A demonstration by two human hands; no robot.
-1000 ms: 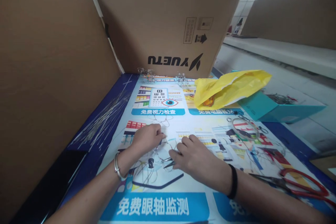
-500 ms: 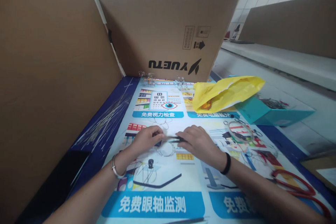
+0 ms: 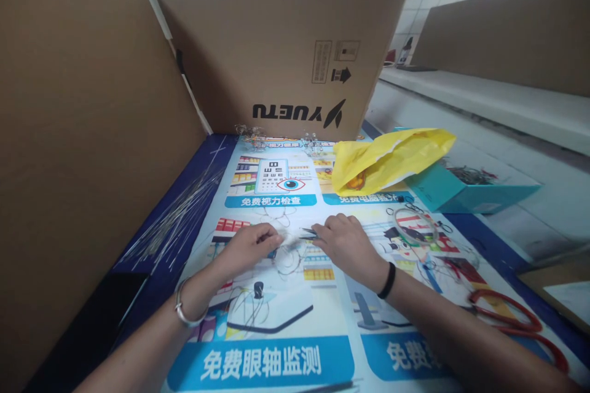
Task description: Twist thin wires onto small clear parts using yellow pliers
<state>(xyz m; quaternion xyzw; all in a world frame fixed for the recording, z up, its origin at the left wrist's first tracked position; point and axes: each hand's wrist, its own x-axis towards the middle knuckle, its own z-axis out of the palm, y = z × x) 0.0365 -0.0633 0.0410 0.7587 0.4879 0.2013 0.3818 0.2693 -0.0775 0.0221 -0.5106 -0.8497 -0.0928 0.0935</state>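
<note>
Over the middle of the printed sheet (image 3: 276,313), my left hand (image 3: 253,242) is closed, thumb against the fingers; what it pinches is too small to make out. Facing it from the right, my right hand (image 3: 345,245) is closed round small dark pointed tweezers (image 3: 308,233), whose tips point left and stand slightly apart. A short gap lies between the tips and my left fingertips. Thin wire loops (image 3: 288,258) lie just below the hands. Nearer me is a small black piece (image 3: 259,289) with thin wires around it.
Loose wires (image 3: 179,215) lie at the left. A yellow bag (image 3: 391,159) and a teal box (image 3: 479,193) stand back right. A wire coil (image 3: 415,225) and red-handled tool (image 3: 511,313) lie right. Cardboard panels (image 3: 286,43) rise behind and left.
The tweezers' tips have drawn back from my left fingertips, leaving a gap. The whole view has shifted slightly, so the scene sits a little further left.
</note>
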